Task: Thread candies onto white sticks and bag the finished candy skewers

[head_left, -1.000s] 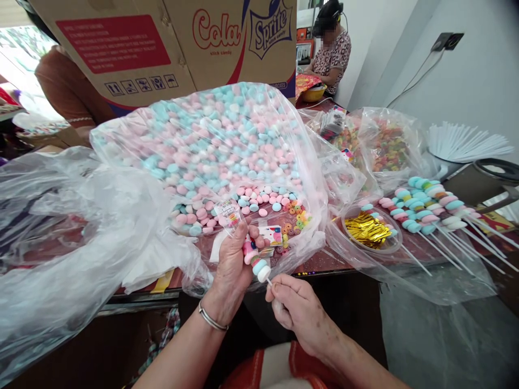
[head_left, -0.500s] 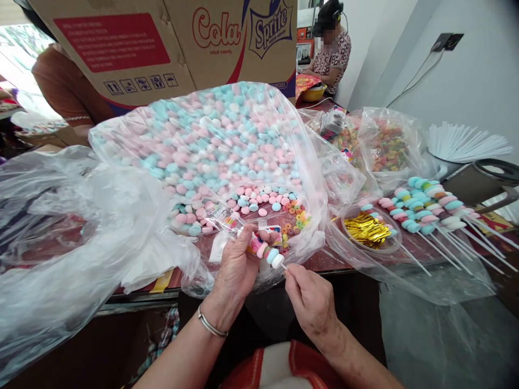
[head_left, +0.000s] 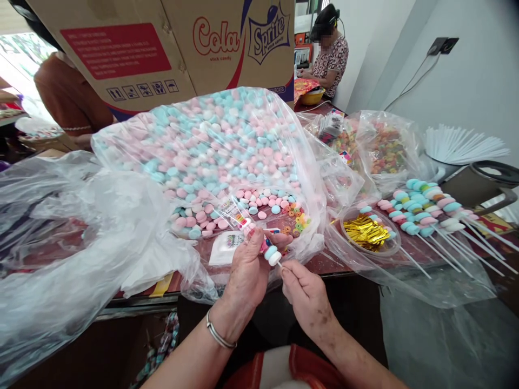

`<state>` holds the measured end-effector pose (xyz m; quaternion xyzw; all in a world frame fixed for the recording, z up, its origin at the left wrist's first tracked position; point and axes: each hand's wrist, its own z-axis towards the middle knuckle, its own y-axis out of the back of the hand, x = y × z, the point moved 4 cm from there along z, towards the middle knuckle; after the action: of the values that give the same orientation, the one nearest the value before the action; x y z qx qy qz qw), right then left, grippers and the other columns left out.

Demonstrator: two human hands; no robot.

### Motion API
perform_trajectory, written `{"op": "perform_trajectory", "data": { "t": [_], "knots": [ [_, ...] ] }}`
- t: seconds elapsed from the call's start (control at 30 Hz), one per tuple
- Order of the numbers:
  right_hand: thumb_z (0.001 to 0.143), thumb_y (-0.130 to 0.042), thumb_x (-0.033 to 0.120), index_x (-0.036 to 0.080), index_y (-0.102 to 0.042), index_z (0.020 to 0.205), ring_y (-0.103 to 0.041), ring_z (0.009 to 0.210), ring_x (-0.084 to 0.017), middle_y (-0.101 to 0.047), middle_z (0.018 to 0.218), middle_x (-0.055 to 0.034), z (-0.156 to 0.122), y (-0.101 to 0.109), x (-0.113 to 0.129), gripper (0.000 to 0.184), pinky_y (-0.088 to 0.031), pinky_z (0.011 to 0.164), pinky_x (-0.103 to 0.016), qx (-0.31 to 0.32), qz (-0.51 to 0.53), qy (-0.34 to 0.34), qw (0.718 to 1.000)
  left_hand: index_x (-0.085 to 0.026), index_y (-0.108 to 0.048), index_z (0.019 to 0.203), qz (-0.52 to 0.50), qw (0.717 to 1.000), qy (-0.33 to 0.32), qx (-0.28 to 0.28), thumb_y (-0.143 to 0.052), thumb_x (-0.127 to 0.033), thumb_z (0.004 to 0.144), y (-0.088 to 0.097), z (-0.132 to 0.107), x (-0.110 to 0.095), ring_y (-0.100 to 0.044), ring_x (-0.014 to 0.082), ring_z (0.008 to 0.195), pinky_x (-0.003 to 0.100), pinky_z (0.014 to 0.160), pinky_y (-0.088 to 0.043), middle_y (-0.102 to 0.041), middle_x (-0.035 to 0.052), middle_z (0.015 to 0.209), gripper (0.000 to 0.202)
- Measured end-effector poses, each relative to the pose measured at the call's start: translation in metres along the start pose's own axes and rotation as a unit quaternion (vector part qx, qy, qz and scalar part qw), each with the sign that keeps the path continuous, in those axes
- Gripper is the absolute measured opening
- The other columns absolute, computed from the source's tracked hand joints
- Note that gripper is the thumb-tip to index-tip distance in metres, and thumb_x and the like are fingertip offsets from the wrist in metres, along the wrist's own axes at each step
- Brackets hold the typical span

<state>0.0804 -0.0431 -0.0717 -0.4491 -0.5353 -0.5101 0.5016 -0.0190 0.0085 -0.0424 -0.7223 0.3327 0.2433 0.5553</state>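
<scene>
My left hand [head_left: 248, 268] is closed around a candy skewer [head_left: 271, 254] of pink, blue and white discs, with a small clear wrapper [head_left: 235, 214] over its upper end. My right hand [head_left: 302, 292] pinches the thin white stick just below the lowest white disc. Both hands hover at the near table edge, in front of a big clear bag of pink, blue and white candy discs [head_left: 219, 148]. Loose discs and small coloured rings [head_left: 295, 214] lie at the bag's mouth.
Finished skewers [head_left: 425, 208] lie at right beside a clear bowl of gold twist ties [head_left: 367, 231]. Behind them are bags of coloured rings [head_left: 385, 146] and white sticks [head_left: 462, 143]. A cardboard box [head_left: 170, 43] stands at the back. Crumpled plastic [head_left: 68, 232] covers the left. Another person [head_left: 330, 51] sits far back.
The skewer has tilted from nearly upright to slanting up-left, and the wrapper has slid further over it. Both hands shifted slightly right and up.
</scene>
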Motion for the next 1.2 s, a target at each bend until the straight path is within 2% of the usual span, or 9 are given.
{"op": "perform_trajectory", "data": {
  "t": [0.23,0.4,0.53,0.6,0.7,0.83,0.9,1.07,1.2],
  "knots": [
    [0.092,-0.049,0.035,0.016,-0.056,0.078,-0.024,0.044,-0.005,-0.03,0.049,0.0092,-0.002,0.004,-0.005,0.024,-0.015,0.042,-0.021,0.053,0.199,-0.088,0.975,-0.01,-0.066,0.091,-0.022,0.999,-0.042,-0.013,-0.073,-0.048,0.071,0.007,0.014,-0.041,-0.07,0.0285,0.084,0.039,0.075,-0.056,-0.073,0.0146,0.088,0.044],
    [0.087,-0.052,0.032,0.015,-0.056,0.071,-0.02,0.039,-0.004,-0.032,0.042,0.01,-0.004,-0.005,-0.004,0.024,-0.013,0.04,-0.02,0.063,0.265,-0.143,0.951,-0.011,-0.063,0.074,-0.017,0.994,-0.087,-0.07,-0.077,-0.026,0.071,0.008,0.02,-0.052,-0.061,0.0136,0.052,0.028,0.056,-0.055,-0.061,-0.0008,0.058,0.021],
    [0.085,-0.05,0.033,0.017,-0.053,0.069,-0.015,0.037,-0.005,-0.026,0.039,0.0117,-0.004,-0.005,-0.001,0.023,-0.013,0.039,-0.02,0.055,0.324,-0.171,0.929,-0.011,-0.059,0.066,-0.017,0.992,-0.07,-0.105,-0.072,-0.016,0.073,0.01,0.021,-0.047,-0.054,0.0092,0.045,0.025,0.051,-0.053,-0.053,-0.004,0.053,0.016],
    [0.088,-0.047,0.035,0.018,-0.052,0.071,-0.019,0.038,-0.006,-0.028,0.041,0.0108,-0.004,-0.002,-0.002,0.025,-0.015,0.039,-0.02,0.041,0.252,-0.148,0.955,-0.011,-0.059,0.067,-0.019,0.991,-0.057,-0.122,-0.071,-0.014,0.073,0.013,0.021,-0.044,-0.055,0.0097,0.045,0.027,0.053,-0.054,-0.054,-0.0035,0.053,0.014],
    [0.09,-0.043,0.034,0.017,-0.055,0.074,-0.034,0.042,-0.008,-0.038,0.048,0.0063,-0.004,0.003,-0.001,0.026,-0.024,0.043,-0.02,-0.002,-0.003,-0.021,1.0,-0.012,-0.056,0.065,-0.02,0.991,-0.049,-0.126,-0.074,-0.017,0.072,0.015,0.022,-0.038,-0.054,0.0099,0.045,0.027,0.054,-0.054,-0.054,-0.0035,0.052,0.02],
    [0.092,-0.04,0.022,0.016,-0.058,0.073,-0.047,0.046,-0.01,-0.051,0.051,0.0006,-0.004,-0.004,0.011,0.027,-0.029,0.05,-0.022,-0.084,-0.286,0.181,0.937,-0.013,-0.054,0.066,-0.016,0.992,-0.049,-0.111,-0.078,-0.025,0.069,0.01,0.016,-0.023,-0.055,0.0096,0.046,0.022,0.048,-0.049,-0.055,-0.0037,0.054,0.027],
    [0.093,-0.038,0.02,0.016,-0.059,0.075,-0.051,0.046,-0.011,-0.055,0.053,-0.0003,0.0,-0.008,0.014,0.028,-0.031,0.05,-0.022,-0.082,-0.306,0.191,0.929,-0.014,-0.054,0.068,-0.021,0.995,-0.042,-0.086,-0.078,-0.027,0.069,0.006,0.011,-0.014,-0.054,0.0091,0.046,0.02,0.046,-0.046,-0.056,-0.004,0.056,0.027],
    [0.094,-0.038,0.022,0.017,-0.058,0.083,-0.054,0.053,-0.011,-0.06,0.062,0.0003,0.009,-0.004,0.019,0.024,-0.038,0.052,-0.019,-0.016,-0.22,0.118,0.968,-0.015,-0.053,0.068,-0.034,0.998,-0.043,-0.033,-0.076,-0.027,0.073,0.002,0.008,-0.009,-0.054,0.0082,0.049,0.022,0.053,-0.047,-0.053,-0.005,0.056,0.026],
    [0.093,-0.038,0.019,0.016,-0.059,0.09,-0.059,0.058,-0.013,-0.064,0.067,-0.0024,0.002,0.004,0.025,0.022,-0.04,0.057,-0.021,-0.035,-0.285,0.183,0.94,-0.014,-0.056,0.074,-0.047,0.996,-0.061,-0.045,-0.078,-0.029,0.07,0.006,0.017,-0.023,-0.051,0.0071,0.048,0.022,0.053,-0.046,-0.054,-0.0048,0.06,0.027]
  ]
}}
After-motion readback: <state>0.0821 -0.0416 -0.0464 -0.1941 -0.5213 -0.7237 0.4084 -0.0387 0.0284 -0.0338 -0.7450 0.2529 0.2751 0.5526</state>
